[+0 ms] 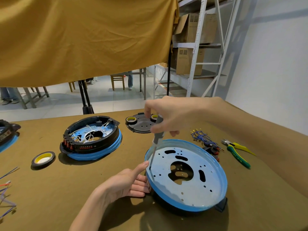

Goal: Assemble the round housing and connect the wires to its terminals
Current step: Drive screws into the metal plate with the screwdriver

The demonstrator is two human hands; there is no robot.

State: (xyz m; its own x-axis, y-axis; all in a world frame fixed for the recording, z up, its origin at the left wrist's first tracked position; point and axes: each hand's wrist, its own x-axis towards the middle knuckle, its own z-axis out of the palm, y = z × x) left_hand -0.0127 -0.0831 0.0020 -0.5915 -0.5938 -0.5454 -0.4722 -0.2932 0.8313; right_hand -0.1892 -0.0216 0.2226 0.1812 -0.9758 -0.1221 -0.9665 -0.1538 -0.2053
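Observation:
A round blue-rimmed housing pan (pixel 208 195) with a perforated metal floor lies in front of me on a black base. My right hand (pixel 166 115) grips the grey handle of a screwdriver (pixel 157 132), whose tip stands on the pan floor near its left rim. My left hand (pixel 131 182) holds the pan's left edge, thumb up on the rim. A bundle of blue wires with terminals (pixel 202 136) lies behind the pan on the right.
A wired black-and-blue housing (pixel 91 139) sits at the left. Tape rolls (pixel 43 158) (pixel 131 120), a black cover plate (pixel 141 125) and yellow-green pliers (pixel 238 152) lie around. Loose wires (pixel 6 185) at the far left edge. Another housing (pixel 6 132) is cut off there.

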